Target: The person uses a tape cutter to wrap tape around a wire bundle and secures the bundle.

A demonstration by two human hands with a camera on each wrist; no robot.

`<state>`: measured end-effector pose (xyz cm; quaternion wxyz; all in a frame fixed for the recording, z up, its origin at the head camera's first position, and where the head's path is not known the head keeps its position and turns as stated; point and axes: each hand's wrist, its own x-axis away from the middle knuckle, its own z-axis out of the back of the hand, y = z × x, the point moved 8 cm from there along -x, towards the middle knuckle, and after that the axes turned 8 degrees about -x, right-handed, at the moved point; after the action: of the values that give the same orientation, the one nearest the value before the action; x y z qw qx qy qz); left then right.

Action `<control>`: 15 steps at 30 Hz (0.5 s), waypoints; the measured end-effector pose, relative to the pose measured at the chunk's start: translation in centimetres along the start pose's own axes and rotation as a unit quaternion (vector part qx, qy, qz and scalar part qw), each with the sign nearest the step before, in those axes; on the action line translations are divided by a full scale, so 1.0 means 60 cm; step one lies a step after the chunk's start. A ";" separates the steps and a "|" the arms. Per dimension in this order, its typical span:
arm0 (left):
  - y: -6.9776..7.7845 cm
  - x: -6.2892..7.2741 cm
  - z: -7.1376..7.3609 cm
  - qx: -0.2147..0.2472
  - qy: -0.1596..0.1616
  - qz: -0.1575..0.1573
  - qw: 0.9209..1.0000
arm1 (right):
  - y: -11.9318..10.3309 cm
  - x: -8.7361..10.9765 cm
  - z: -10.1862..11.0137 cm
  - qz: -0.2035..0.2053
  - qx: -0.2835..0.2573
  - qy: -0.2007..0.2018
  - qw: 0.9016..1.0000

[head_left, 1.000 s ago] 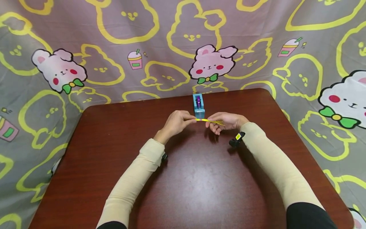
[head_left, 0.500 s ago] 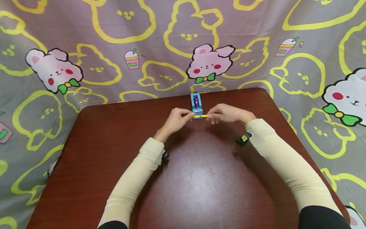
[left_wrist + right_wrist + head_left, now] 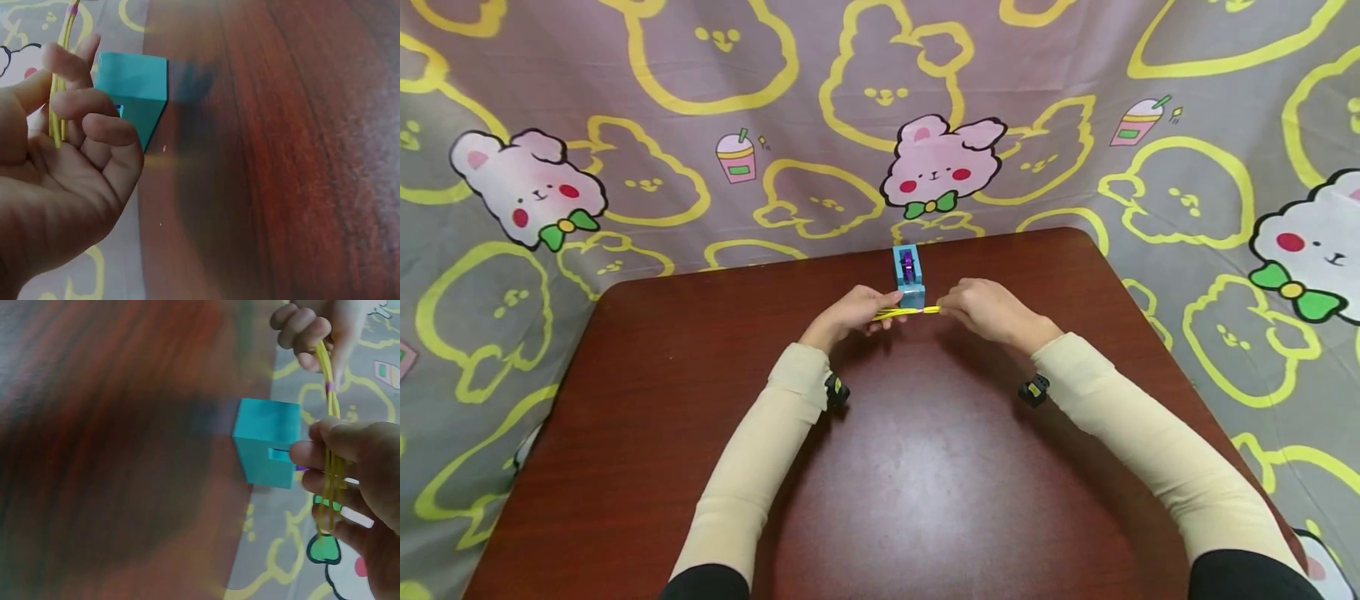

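A bundle of thin yellow strands (image 3: 931, 310) is stretched between both hands over the table; what they are made of I cannot tell. A narrow purple band (image 3: 330, 387) goes round the bundle between the hands. My left hand (image 3: 859, 310) grips one part between thumb and fingers, and strand ends (image 3: 57, 134) lie along its palm in the left wrist view. My right hand (image 3: 988, 307) pinches the other part, strands (image 3: 331, 487) trailing across its fingers in the right wrist view. Just behind the bundle stands a light-blue tape dispenser (image 3: 912, 296) with a purple roll (image 3: 907, 265).
The dark brown wooden table (image 3: 880, 467) spreads out in front. Its far edge meets a hanging cloth (image 3: 820, 108) printed with cartoon animals. Both wrists carry small black cameras, one on the left (image 3: 837, 390) and one on the right (image 3: 1034, 390).
A second ago loose strand ends pointed right, by the right hand; now some lie at the left hand. The right hand went from loosely spread to pinching the bundle. The dispenser stays put.
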<state>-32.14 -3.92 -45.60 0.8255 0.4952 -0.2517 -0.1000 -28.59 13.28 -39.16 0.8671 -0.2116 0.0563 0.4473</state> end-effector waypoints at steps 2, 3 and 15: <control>-0.007 -0.001 -0.002 0.003 -0.018 0.018 1.000 | -0.003 0.004 -0.005 0.018 0.013 0.015 1.000; -0.009 -0.002 -0.002 0.003 -0.024 0.025 0.999 | -0.005 0.005 -0.007 0.024 0.016 0.021 0.999; -0.011 -0.003 -0.002 0.000 -0.036 0.027 0.999 | -0.011 0.009 -0.009 0.043 0.030 0.039 0.998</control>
<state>-32.17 -4.11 -46.28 0.8181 0.4846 -0.2945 -0.0953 -27.69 13.12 -39.60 0.8500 -0.2006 0.1127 0.4740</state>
